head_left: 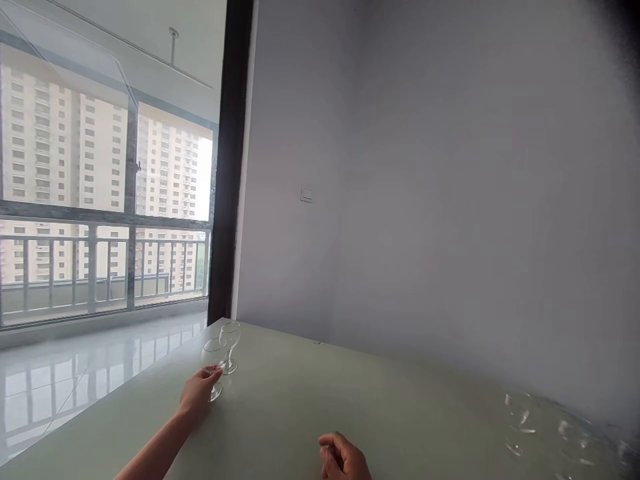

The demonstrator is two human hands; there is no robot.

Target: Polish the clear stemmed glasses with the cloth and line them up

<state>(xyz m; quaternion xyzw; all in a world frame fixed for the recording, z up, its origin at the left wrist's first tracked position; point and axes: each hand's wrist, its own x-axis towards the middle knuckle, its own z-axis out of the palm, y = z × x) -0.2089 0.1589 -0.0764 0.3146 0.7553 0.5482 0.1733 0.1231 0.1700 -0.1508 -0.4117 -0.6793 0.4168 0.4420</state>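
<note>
My left hand (201, 387) is closed around the lower bowl or stem of a clear wine glass (214, 345), whose foot rests on or just over the table near its far left corner. Right behind it stands a second wine glass (229, 337), upright on its foot. Low in the middle, my right hand (344, 457) hovers over or rests at the near part of the table, fingers curled; whether anything is in them is hidden.
The pale green table (300, 393) reaches to a grey wall (450, 200). Several more clear glasses (523, 420) stand at the right, blurred. A tiny dark bit (317, 342) lies by the table's back edge. Left of the table is a glossy tiled floor (65, 380).
</note>
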